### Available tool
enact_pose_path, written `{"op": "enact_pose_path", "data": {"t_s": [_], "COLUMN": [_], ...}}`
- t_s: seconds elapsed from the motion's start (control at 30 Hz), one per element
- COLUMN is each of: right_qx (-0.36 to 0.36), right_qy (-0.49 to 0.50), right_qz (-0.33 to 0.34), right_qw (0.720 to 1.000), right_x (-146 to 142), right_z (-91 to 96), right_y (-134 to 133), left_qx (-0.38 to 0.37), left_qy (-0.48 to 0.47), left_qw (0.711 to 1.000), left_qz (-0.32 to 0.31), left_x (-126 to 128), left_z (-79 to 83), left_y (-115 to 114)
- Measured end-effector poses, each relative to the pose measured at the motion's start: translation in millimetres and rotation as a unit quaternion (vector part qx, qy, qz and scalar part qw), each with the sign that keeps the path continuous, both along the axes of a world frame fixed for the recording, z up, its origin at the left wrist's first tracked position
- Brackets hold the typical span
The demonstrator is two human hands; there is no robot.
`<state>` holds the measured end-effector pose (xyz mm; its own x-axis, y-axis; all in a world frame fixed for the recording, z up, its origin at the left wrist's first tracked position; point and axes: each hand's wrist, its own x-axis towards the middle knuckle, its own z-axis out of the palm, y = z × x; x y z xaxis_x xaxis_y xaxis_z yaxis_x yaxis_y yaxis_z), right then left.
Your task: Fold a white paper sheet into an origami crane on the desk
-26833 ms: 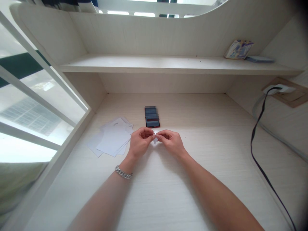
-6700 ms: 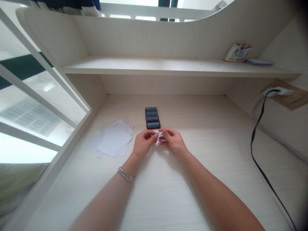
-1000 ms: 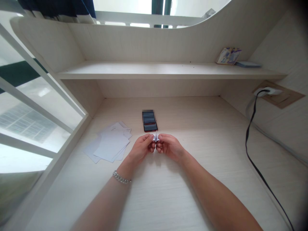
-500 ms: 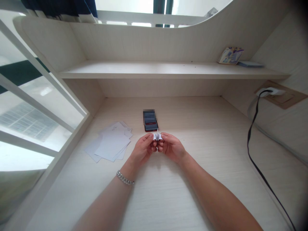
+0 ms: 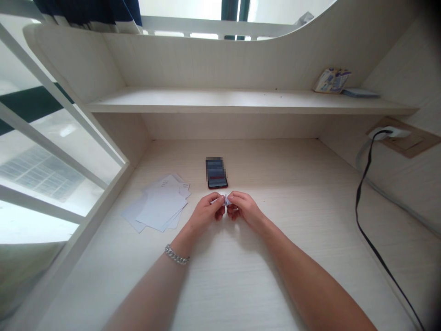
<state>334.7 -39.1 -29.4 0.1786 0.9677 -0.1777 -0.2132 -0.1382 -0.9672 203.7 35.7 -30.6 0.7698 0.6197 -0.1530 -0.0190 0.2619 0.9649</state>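
Observation:
A small folded piece of white paper is pinched between my two hands above the desk, mostly covered by the fingers. My left hand closes on its left side, thumb on top. On the other side, my right hand grips it between thumb and fingertips. Just beyond the hands lies a dark phone with a red edge, its screen partly blurred out. Several loose white paper sheets overlap on the desk to the left of my left hand.
The pale wooden desk runs back under a shelf. On the shelf's right end are a patterned packet and a flat bluish item. A black cable hangs from the wall socket at right. White railings border the left.
My fingers have shifted closer over the folded paper, so less of it shows; its spread white flaps are now mostly covered. The phone and sheets stay put.

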Motion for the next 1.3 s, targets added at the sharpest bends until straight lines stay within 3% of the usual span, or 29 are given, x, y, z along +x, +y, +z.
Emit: {"op": "enact_pose_path", "data": {"t_s": [0.13, 0.43, 0.97, 1.3], "right_qx": [0.003, 0.055, 0.103, 0.108], "right_qy": [0.012, 0.204, 0.297, 0.285], "right_qz": [0.003, 0.002, 0.023, 0.031], "right_qw": [1.0, 0.977, 0.949, 0.952], "right_x": [-0.4, -7.3, -8.8, -6.4], "right_z": [1.4, 2.1, 0.9, -1.2], "right_y": [-0.8, -1.6, -2.3, -2.2], "left_qx": [-0.019, -0.131, -0.178, -0.174], "left_qy": [-0.009, -0.097, -0.158, -0.16], "left_qw": [1.0, 0.986, 0.971, 0.972], "left_qz": [0.012, 0.021, 0.012, 0.01], "left_x": [1.4, 2.8, 3.6, 3.6], "left_z": [-1.3, 5.8, 8.1, 9.5], "left_y": [0.6, -10.0, -16.0, -15.8]}}
